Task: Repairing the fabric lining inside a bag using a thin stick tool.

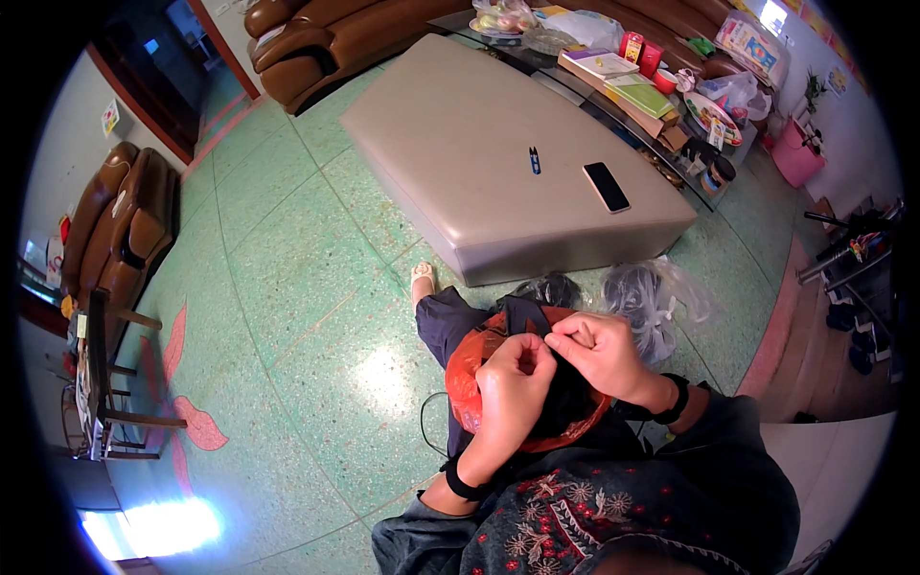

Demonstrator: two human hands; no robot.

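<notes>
My left hand [515, 388] and my right hand [609, 353] meet over my lap, fingertips pinched close together. Whatever sits between the fingers is too small to make out. Beneath them an orange-red plastic bag [464, 376] lies open on my lap. Dark material, perhaps cloth, shows inside it, partly hidden by my hands. Ahead, on the beige padded bench [431, 125], lie small dark blue thread snips [535, 161] and a phone [607, 187] with a dark screen.
Clear plastic bags [640, 305] and a black bag [553, 289] lie on the floor against the bench. A glass table behind it bears books [642, 93], red tins [640, 51] and bags. Brown sofas [355, 43], a wooden chair [120, 383] and a pink pot [797, 153] stand around.
</notes>
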